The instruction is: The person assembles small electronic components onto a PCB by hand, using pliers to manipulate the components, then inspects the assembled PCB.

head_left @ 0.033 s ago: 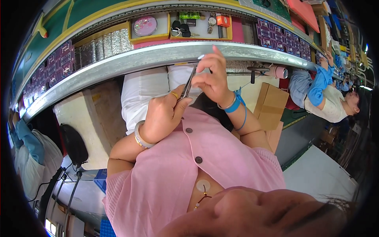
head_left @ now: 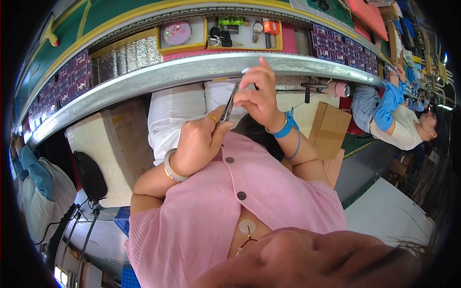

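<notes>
My left hand (head_left: 196, 140) is closed around slim metal tweezers (head_left: 228, 107), its thumb and bent fingers pinching the lower part. Their narrow tip points up and away from me, over my lap. Beside that tip is my right hand (head_left: 259, 96), its fingers bent and apart, the little finger raised. The thumb and a fingertip come close to the tweezers; whether they touch I cannot tell. Nothing shows inside the right hand. A blue wrist strap (head_left: 285, 126) with a cord circles my right wrist, and a pale bangle (head_left: 170, 165) my left.
A metal rail (head_left: 192, 66) crosses in front of me. Beyond it are yellow trays (head_left: 182, 48) with small items, and purple circuit boards (head_left: 331, 44) left and right. A cardboard box (head_left: 328, 126) stands at my right. Co-workers (head_left: 396, 117) sit on both sides.
</notes>
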### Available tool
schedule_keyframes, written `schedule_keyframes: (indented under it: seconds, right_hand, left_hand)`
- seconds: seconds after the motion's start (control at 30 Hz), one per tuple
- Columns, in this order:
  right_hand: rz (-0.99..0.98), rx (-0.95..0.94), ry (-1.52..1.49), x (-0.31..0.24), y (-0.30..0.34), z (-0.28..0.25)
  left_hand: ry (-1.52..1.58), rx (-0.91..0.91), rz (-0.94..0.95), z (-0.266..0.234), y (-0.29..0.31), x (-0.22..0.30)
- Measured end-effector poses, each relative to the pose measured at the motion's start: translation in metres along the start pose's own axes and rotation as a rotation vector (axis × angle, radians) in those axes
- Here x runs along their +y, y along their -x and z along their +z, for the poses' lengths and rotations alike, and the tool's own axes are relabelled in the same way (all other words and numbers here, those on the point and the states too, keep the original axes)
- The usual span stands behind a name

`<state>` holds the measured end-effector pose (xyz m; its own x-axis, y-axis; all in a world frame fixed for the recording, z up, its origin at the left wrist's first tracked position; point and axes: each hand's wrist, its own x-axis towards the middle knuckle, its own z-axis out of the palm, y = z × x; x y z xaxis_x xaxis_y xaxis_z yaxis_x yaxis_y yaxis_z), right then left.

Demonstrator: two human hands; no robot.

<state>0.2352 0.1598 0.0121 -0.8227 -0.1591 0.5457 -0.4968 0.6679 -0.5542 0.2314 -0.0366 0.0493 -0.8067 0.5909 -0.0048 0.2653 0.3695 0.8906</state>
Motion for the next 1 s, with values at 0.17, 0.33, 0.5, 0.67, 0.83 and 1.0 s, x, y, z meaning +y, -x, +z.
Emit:
schedule_keyframes:
  seconds: [0.17, 0.33, 0.5, 0.67, 0.83, 1.0]
  right_hand:
    - [-0.044, 0.007, 0.027, -0.008, 0.000, -0.002]
    - [-0.062, 0.026, 0.023, -0.015, 0.000, 0.000]
    - [-0.047, 0.031, 0.064, -0.005, 0.000, 0.000]
    - [-0.073, 0.028, 0.108, 0.002, -0.002, -0.002]
    - [-0.110, 0.003, 0.072, -0.010, -0.001, -0.002]
    - [-0.106, -0.005, 0.019, -0.015, -0.001, 0.000]
  left_hand:
    - [-0.009, 0.001, 0.035, 0.002, 0.000, -0.005]
    - [0.020, -0.003, 0.014, 0.001, -0.001, -0.004]
    - [0.049, -0.006, -0.012, 0.001, 0.000, -0.004]
    - [0.057, -0.026, -0.023, -0.001, -0.001, -0.002]
    - [0.064, -0.032, -0.022, -0.002, -0.001, 0.000]
    - [0.087, -0.009, -0.049, 0.000, -0.003, -0.004]
